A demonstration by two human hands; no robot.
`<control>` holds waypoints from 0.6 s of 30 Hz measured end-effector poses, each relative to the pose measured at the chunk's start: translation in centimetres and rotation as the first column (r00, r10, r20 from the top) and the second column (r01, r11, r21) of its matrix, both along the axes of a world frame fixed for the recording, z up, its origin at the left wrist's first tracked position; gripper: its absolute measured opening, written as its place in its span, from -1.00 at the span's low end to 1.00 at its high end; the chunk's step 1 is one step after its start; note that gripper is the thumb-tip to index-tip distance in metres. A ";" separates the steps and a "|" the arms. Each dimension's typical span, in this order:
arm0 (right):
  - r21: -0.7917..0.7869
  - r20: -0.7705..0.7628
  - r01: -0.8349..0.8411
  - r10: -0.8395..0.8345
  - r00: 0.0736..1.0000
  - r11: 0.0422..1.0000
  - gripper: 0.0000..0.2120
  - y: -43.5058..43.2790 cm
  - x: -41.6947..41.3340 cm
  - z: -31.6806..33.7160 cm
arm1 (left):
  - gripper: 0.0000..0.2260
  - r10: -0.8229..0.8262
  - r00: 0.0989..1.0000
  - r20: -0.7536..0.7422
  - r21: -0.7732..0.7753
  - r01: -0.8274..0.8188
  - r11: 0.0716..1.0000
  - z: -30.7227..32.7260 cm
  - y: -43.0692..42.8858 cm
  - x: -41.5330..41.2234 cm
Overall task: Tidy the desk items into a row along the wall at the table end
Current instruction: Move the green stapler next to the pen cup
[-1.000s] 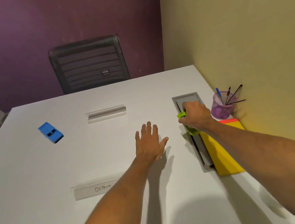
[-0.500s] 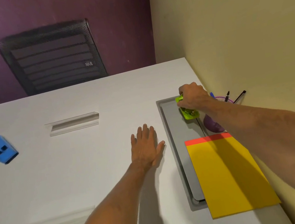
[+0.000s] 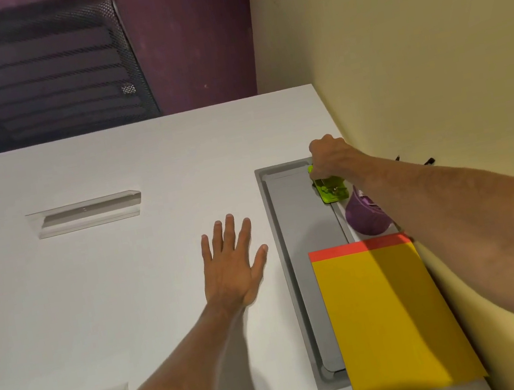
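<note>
Right hand (image 3: 331, 156) has its fingers closed over the far end of the green stapler (image 3: 332, 189), held at the grey cable tray (image 3: 301, 221) beside the wall on the table (image 3: 161, 280). Stapler looks rigid, light, smooth plastic; a grip across its body seems best. Left hand (image 3: 232, 269) lies flat, fingers spread, empty.

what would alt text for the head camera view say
A person's right hand holds a green stapler near the wall, beside a purple pen cup and a yellow notepad. The left hand lies flat on the white table.
</note>
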State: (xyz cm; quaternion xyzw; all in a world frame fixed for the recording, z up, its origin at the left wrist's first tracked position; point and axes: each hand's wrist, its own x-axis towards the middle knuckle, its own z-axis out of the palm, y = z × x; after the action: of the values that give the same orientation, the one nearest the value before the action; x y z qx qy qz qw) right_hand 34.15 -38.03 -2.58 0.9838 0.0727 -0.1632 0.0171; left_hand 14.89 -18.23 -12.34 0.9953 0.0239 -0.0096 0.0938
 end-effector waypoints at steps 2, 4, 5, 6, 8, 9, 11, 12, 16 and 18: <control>-0.032 -0.025 0.006 -0.007 1.000 0.999 -0.59 -0.1 0.0 -0.1 | -0.41 0.001 1.000 0.004 -0.008 -0.001 1.000 0.0 0.0 0.0; -0.050 -0.042 0.016 -0.019 0.999 0.999 -0.58 -0.3 0.0 0.0 | -0.41 0.003 1.000 0.011 -0.014 -0.003 1.000 0.1 0.0 0.0; -0.060 -0.039 0.016 -0.019 0.999 0.998 -0.59 -0.4 -0.1 0.1 | -0.41 0.005 1.000 0.012 -0.015 -0.005 1.000 0.1 0.0 0.0; -0.074 -0.023 0.009 -0.011 1.000 0.997 -0.60 -0.4 -0.3 0.2 | -0.41 0.005 1.000 0.012 -0.014 -0.005 1.000 0.1 0.0 0.0; -0.138 0.053 -0.024 0.032 0.998 0.990 -0.64 0.0 -0.9 0.0 | -0.42 0.000 1.000 0.013 -0.016 0.000 1.000 0.1 -0.1 -0.1; -0.189 0.099 -0.034 0.053 0.994 0.981 -0.63 0.4 -1.3 -0.3 | -0.42 -0.002 1.000 0.015 -0.018 0.002 1.000 0.2 -0.1 -0.1; -0.284 0.146 -0.031 0.075 0.986 0.958 -0.57 1.5 -2.2 -1.0 | -0.42 -0.001 1.000 0.019 -0.026 0.001 1.000 0.3 -0.1 -0.1; -0.338 0.131 -0.044 0.093 0.987 0.940 -0.54 2.0 -2.7 -1.5 | -0.41 -0.002 1.000 0.017 -0.020 0.002 1.000 0.3 -0.1 -0.1; -0.469 -0.035 -0.123 0.121 0.992 0.875 -0.33 2.4 -3.4 -3.2 | -0.39 0.001 1.000 0.010 -0.008 -0.001 1.000 0.3 0.0 -0.1; -0.452 -0.075 -0.126 0.103 0.992 0.883 -0.30 2.3 -3.2 -3.4 | -0.39 0.003 1.000 0.014 -0.021 -0.002 1.000 0.3 -0.1 -0.1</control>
State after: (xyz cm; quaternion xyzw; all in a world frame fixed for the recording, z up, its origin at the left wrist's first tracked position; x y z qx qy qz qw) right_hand 30.90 -35.77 -5.99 0.9419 0.0909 -0.1984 0.2554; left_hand 14.83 -18.34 -12.05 0.9942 0.0245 -0.0025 0.1045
